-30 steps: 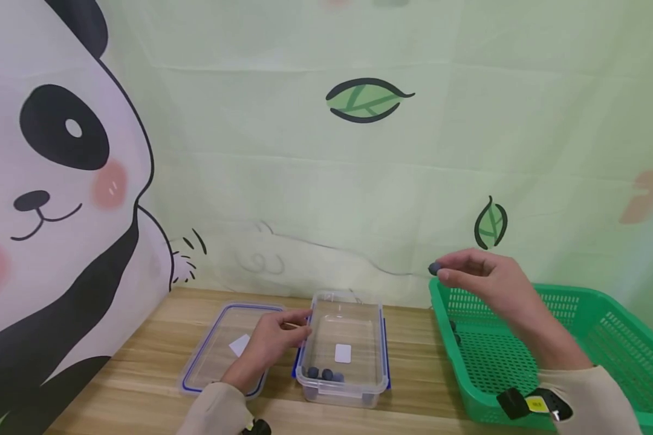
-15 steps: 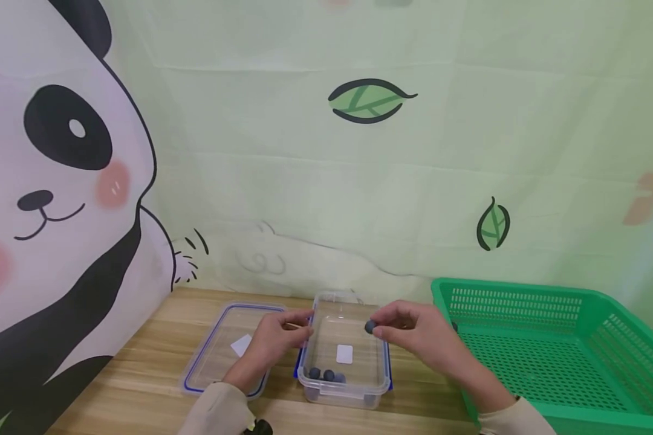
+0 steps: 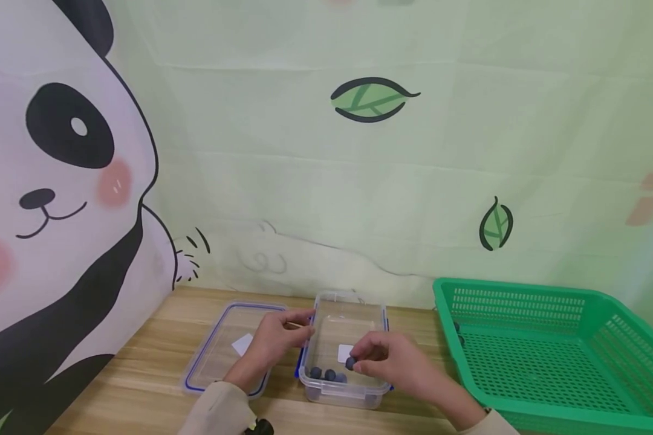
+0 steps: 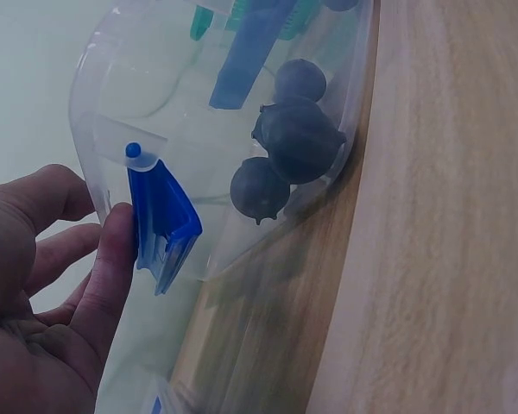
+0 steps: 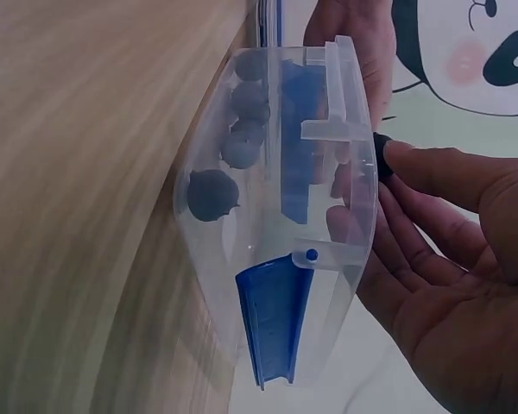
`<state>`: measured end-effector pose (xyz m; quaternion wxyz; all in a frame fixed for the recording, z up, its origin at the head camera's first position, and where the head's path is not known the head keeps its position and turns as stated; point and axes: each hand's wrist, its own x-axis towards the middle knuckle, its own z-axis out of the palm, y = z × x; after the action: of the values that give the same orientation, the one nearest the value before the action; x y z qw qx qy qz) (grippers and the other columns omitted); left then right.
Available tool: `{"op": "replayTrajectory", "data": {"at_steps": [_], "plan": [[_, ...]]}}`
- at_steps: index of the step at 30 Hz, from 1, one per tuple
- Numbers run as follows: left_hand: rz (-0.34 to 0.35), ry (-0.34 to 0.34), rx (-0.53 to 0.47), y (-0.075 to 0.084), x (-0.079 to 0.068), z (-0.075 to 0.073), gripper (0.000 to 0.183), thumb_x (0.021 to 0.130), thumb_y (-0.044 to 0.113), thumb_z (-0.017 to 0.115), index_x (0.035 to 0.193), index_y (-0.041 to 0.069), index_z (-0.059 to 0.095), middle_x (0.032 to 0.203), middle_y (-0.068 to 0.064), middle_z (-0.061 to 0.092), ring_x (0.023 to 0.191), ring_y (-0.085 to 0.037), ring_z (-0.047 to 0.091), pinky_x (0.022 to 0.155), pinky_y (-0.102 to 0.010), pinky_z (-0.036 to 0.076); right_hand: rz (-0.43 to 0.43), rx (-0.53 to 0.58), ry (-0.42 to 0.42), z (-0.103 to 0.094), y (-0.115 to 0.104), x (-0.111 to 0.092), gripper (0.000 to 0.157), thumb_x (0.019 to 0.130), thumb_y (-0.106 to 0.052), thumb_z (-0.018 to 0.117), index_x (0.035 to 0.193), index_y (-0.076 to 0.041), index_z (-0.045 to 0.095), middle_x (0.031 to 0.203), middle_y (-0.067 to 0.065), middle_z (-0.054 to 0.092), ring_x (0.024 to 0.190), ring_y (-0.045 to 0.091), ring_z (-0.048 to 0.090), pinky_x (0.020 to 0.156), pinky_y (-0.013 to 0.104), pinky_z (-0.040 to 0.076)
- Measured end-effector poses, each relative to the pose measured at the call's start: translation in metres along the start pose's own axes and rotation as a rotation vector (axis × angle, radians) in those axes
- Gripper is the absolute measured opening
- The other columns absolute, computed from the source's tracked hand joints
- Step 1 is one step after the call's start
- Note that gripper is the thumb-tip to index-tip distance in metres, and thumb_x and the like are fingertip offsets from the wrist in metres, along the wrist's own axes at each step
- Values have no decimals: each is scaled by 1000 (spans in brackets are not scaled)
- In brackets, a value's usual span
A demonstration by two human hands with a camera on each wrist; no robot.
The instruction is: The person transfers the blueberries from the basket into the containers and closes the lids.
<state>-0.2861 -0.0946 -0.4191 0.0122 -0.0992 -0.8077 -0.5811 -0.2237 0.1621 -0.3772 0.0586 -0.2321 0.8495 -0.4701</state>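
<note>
A clear plastic storage box [image 3: 326, 326] with blue side clips stands on the table. Several blueberries [image 4: 302, 142] lie at its near end. Above that end, my right hand [image 3: 399, 362] pinches one more blueberry [image 3: 350, 363] between thumb and fingertips. The right wrist view shows that held berry as a dark shape [image 5: 382, 155] by the box rim, partly covered by the thumb. At the box's left side is my left hand [image 3: 277, 338], its relaxed fingers touching the wall beside a blue clip [image 4: 162, 220].
Left of the box lies its clear lid [image 3: 212, 356] with a blue seal, partly under the left arm. A green plastic basket [image 3: 566, 411] stands on the right, with a few dark berries [image 3: 460, 340] by its left wall. A printed backdrop [image 3: 305, 181] rises behind the table.
My right hand has travelled left and down from over the basket's rim to above the box, carrying the blueberry. The left hand stays at the box's side.
</note>
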Motion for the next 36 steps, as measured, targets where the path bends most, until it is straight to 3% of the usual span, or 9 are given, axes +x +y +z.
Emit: {"op": "replayTrajectory", "data": {"at_steps": [11,16,20,25,36], "plan": [[2,-2,-5,0,0,1,37,94,3,77,131,-3,72,102,-8,72,81,-20,72,75,-36,64,-23,-53,-25,1,-1,0,9,93,-2,80,101,-2,76,93,-2,74,85,17,68,75,25,60],[-5,-1,1,2,-1,1,37,95,3,77,131,-2,73,102,-9,72,82,-20,72,75,-36,64,-24,-28,-28,-8,-10,-4,10,95,-8,80,104,-5,77,96,-2,74,89,17,68,78,25,59],[-8,5,2,3,-1,2,37,95,3,77,130,-2,73,102,-9,72,83,-20,72,75,-36,64,-50,-20,-11,-26,-30,-8,13,98,-15,78,109,-7,77,100,-1,75,94,18,69,82,26,59],[-3,11,5,2,-1,2,36,95,2,77,130,-2,73,100,-9,72,82,-20,72,75,-36,64,-86,-92,35,-52,-47,-10,16,100,-21,77,111,-9,78,103,-2,77,96,17,72,83,29,61],[0,13,0,2,0,3,35,95,1,76,130,-3,73,101,-9,72,85,-21,72,76,-36,65,-99,-232,167,-123,-28,-6,23,101,-24,76,118,-9,77,111,2,77,101,19,72,88,39,60]]}}
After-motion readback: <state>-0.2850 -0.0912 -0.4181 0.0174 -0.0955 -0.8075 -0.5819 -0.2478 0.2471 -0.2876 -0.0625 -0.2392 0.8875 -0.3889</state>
